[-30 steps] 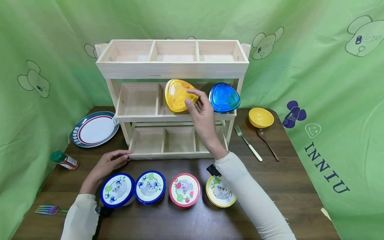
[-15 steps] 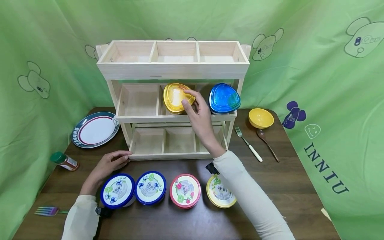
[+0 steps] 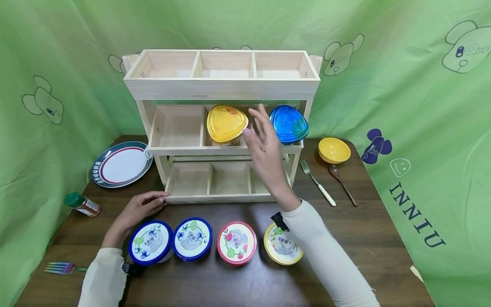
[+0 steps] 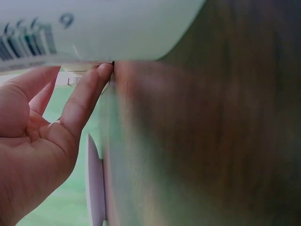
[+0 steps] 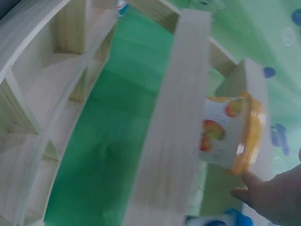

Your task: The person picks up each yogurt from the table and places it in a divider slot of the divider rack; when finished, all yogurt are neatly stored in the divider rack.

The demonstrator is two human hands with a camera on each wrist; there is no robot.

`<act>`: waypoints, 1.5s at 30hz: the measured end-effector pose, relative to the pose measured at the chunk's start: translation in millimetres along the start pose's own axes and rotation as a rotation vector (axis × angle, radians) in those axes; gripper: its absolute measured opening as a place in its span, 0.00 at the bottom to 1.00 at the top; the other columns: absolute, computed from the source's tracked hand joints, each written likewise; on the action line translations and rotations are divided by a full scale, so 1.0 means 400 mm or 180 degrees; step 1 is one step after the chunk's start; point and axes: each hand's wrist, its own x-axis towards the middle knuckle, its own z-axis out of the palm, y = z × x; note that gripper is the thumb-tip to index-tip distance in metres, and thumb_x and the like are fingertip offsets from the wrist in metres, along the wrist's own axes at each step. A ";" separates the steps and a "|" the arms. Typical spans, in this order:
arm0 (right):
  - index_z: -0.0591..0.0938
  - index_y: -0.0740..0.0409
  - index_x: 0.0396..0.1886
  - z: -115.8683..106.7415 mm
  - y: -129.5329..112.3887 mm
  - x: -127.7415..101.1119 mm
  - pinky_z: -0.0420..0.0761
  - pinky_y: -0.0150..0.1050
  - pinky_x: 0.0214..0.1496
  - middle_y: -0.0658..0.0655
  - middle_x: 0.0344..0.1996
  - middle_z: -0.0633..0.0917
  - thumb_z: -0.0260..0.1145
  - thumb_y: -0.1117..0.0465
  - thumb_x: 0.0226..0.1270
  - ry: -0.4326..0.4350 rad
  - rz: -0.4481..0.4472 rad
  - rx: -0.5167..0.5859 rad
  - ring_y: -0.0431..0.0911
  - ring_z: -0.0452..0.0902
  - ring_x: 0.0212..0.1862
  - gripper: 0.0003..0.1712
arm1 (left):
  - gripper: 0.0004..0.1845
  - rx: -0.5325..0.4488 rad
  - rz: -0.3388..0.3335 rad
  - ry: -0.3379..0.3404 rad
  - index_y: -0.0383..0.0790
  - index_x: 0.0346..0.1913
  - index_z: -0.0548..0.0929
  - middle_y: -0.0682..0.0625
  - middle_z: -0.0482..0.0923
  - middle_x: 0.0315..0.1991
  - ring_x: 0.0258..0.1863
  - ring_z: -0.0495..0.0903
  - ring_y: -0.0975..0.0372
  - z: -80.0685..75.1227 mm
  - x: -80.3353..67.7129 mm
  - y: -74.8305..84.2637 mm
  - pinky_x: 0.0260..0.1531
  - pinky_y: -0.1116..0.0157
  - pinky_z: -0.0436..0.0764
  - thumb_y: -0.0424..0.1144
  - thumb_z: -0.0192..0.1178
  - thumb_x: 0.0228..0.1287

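A tub with a yellow rounded-triangle lid (image 3: 227, 123) stands in the middle compartment of the wooden rack's (image 3: 224, 90) second tier. In the right wrist view the tub's fruit-printed side (image 5: 221, 129) shows. My right hand (image 3: 267, 155) is just to the right of it, fingers extended and holding nothing. A tub with a blue lid (image 3: 288, 123) sits in the compartment to the right, partly behind that hand. My left hand (image 3: 140, 209) rests its fingertips on the rack's bottom left corner, fingers mostly straight. In the left wrist view a white tub with a barcode (image 4: 103, 28) blocks the top.
In front of the rack stand two blue-lidded tubs (image 3: 192, 239), a red-lidded one (image 3: 236, 243) and a yellow-lidded one (image 3: 281, 245). At left are a plate (image 3: 124, 165), a spice jar (image 3: 83, 204) and a fork (image 3: 61, 268). A yellow bowl (image 3: 333, 150), fork (image 3: 322, 192) and spoon (image 3: 342, 185) lie right.
My right hand has let go of the yellow-lidded tub and moved off to the right, its fingers spreading. The tub has settled into the middle compartment. My left hand has stayed put.
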 end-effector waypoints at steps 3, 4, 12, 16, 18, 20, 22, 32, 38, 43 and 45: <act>0.69 0.65 0.80 -0.038 -0.021 -0.023 0.70 0.49 0.81 0.59 0.86 0.61 0.61 0.53 0.87 0.0104 -0.0133 0.0129 0.55 0.62 0.83 0.32 | 0.23 -0.0016 -0.0016 0.0023 0.26 0.72 0.78 0.30 0.74 0.72 0.55 0.84 0.71 0.000 0.001 -0.002 0.57 0.68 0.86 0.39 0.57 0.87; 0.70 0.66 0.80 -0.054 -0.026 -0.032 0.70 0.50 0.81 0.59 0.85 0.62 0.62 0.52 0.87 0.0160 -0.0176 0.0184 0.56 0.63 0.83 0.32 | 0.22 -0.0026 -0.0037 0.0027 0.27 0.72 0.78 0.32 0.75 0.71 0.55 0.84 0.71 0.001 0.000 -0.003 0.57 0.68 0.86 0.39 0.57 0.87; 0.76 0.67 0.71 -0.203 -0.043 -0.104 0.80 0.48 0.73 0.65 0.74 0.75 0.57 0.68 0.85 0.0817 -0.0412 0.0450 0.63 0.72 0.76 0.21 | 0.20 -0.0014 -0.0130 0.0070 0.28 0.71 0.80 0.34 0.78 0.68 0.54 0.85 0.70 0.004 0.000 -0.004 0.57 0.67 0.87 0.37 0.56 0.87; 0.78 0.67 0.69 -0.266 -0.031 -0.141 0.82 0.45 0.71 0.67 0.70 0.78 0.58 0.66 0.85 0.1075 -0.0472 0.0464 0.60 0.75 0.74 0.19 | 0.22 -0.0011 -0.0068 0.0033 0.26 0.72 0.78 0.30 0.73 0.72 0.58 0.84 0.68 0.003 0.003 0.000 0.59 0.65 0.86 0.39 0.57 0.87; 0.78 0.69 0.68 -0.289 -0.016 -0.159 0.82 0.44 0.71 0.68 0.69 0.79 0.58 0.67 0.86 0.1119 -0.0532 0.0404 0.59 0.76 0.74 0.18 | 0.22 0.0003 -0.0072 0.0038 0.26 0.72 0.78 0.30 0.72 0.73 0.58 0.84 0.68 0.000 0.001 0.001 0.59 0.65 0.86 0.39 0.57 0.87; 0.78 0.70 0.67 -0.309 0.003 -0.176 0.82 0.42 0.70 0.68 0.68 0.79 0.57 0.68 0.86 0.1115 -0.0551 0.0318 0.58 0.76 0.74 0.18 | 0.22 0.0042 -0.0093 0.0058 0.27 0.72 0.78 0.31 0.74 0.71 0.56 0.85 0.69 -0.004 -0.003 0.000 0.57 0.67 0.87 0.38 0.56 0.87; 0.78 0.71 0.67 -0.327 0.024 -0.193 0.82 0.40 0.70 0.67 0.68 0.80 0.56 0.70 0.85 0.1099 -0.0526 0.0208 0.56 0.76 0.74 0.17 | 0.21 0.0041 -0.0096 0.0071 0.26 0.71 0.78 0.32 0.76 0.70 0.54 0.85 0.71 -0.007 -0.006 -0.001 0.56 0.68 0.87 0.37 0.56 0.87; 0.76 0.74 0.71 -0.398 0.092 -0.334 0.81 0.32 0.68 0.63 0.66 0.83 0.55 0.68 0.87 0.1277 0.0315 -0.0215 0.50 0.80 0.68 0.20 | 0.22 -0.0097 -0.0017 0.0039 0.24 0.71 0.78 0.31 0.75 0.71 0.55 0.84 0.71 0.000 0.002 0.000 0.58 0.67 0.86 0.38 0.58 0.86; 0.75 0.65 0.76 -0.415 0.097 -0.407 0.75 0.24 0.70 0.62 0.73 0.78 0.57 0.68 0.87 0.0556 0.1012 -0.0839 0.38 0.75 0.71 0.24 | 0.22 -0.0056 -0.0002 0.0042 0.24 0.71 0.78 0.30 0.74 0.72 0.55 0.84 0.71 -0.003 0.000 0.005 0.57 0.68 0.86 0.38 0.58 0.86; 0.74 0.63 0.78 -0.417 0.106 -0.465 0.72 0.21 0.69 0.51 0.75 0.76 0.60 0.68 0.85 -0.0054 0.1070 -0.0957 0.31 0.71 0.71 0.25 | 0.22 0.0012 -0.0031 0.0048 0.26 0.71 0.78 0.30 0.73 0.73 0.56 0.84 0.71 -0.001 -0.001 0.003 0.57 0.68 0.86 0.39 0.57 0.87; 0.74 0.65 0.77 -0.413 0.111 -0.490 0.72 0.22 0.69 0.43 0.74 0.75 0.60 0.70 0.84 -0.0149 0.1078 -0.0845 0.32 0.72 0.71 0.25 | 0.22 0.0030 -0.0027 0.0026 0.26 0.72 0.78 0.29 0.72 0.73 0.57 0.84 0.70 0.000 0.000 0.002 0.57 0.67 0.86 0.39 0.57 0.87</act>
